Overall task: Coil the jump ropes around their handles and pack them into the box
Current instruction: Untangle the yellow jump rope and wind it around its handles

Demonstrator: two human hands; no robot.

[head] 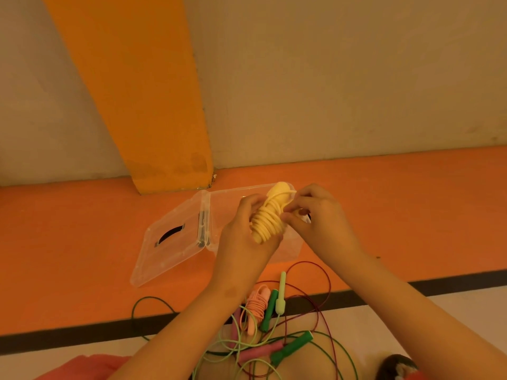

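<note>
Clear box point(219, 212) half hidden behind the hands, loose ropes point(282, 297) nearer. Left hand point(244, 237) grips the yellow rope point(267, 223); right hand point(318, 220) apparently pinches it

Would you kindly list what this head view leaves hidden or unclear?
Contents of the clear box: head view, covered by the left hand, right hand and yellow rope.
Handles of the yellow rope: head view, mostly buried under coils and fingers.
Ends of the loose ropes: head view, partly behind the forearms, cut off by the bottom edge.

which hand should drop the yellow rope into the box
Left. The left hand grips the coiled yellow rope over the open box; the right hand only pinches its end near the top.
</note>
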